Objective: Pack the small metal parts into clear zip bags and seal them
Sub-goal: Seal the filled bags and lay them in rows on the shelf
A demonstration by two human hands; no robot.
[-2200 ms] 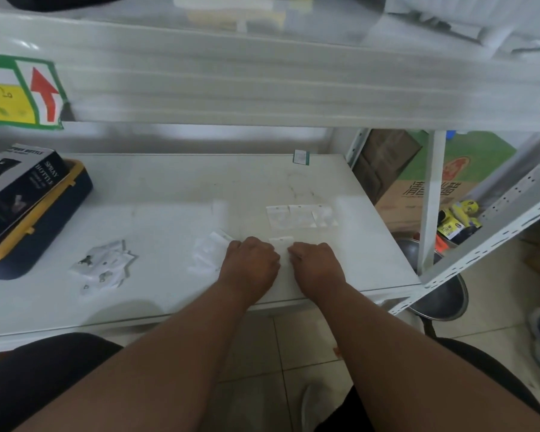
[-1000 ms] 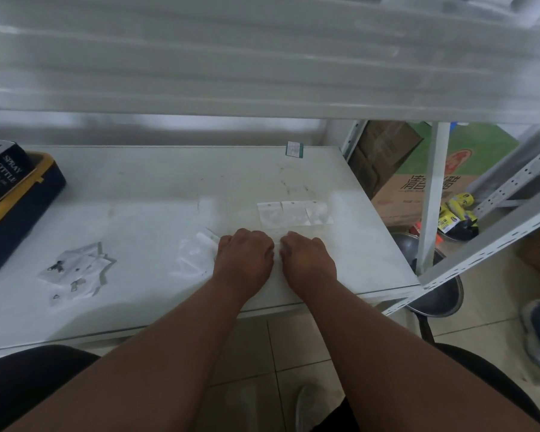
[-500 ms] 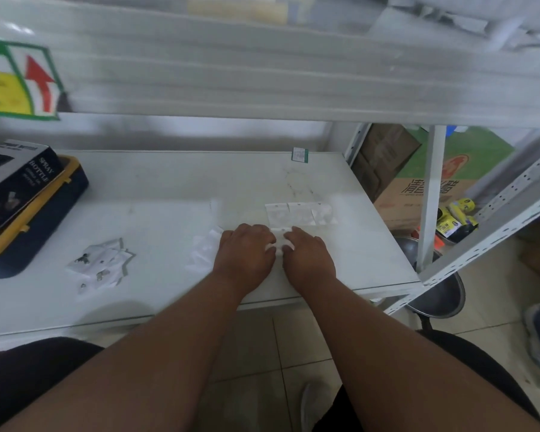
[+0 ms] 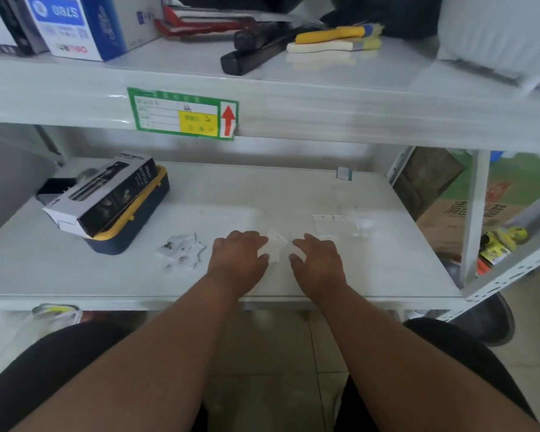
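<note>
Your single head camera is looking forward and down, close over the shelf (image 4: pixel 293 194) and your forearms.

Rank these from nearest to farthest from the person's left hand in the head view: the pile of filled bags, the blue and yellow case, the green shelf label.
1. The pile of filled bags, on the shelf just left of the left hand.
2. The blue and yellow case, farther left and back on the same shelf.
3. The green shelf label, up on the edge of the shelf above.

A black spray-bottle box (image 4: pixel 106 194) is lying across a navy and yellow case (image 4: pixel 138 222) to my left; a green label (image 4: pixel 181 113) is facing me.
</note>
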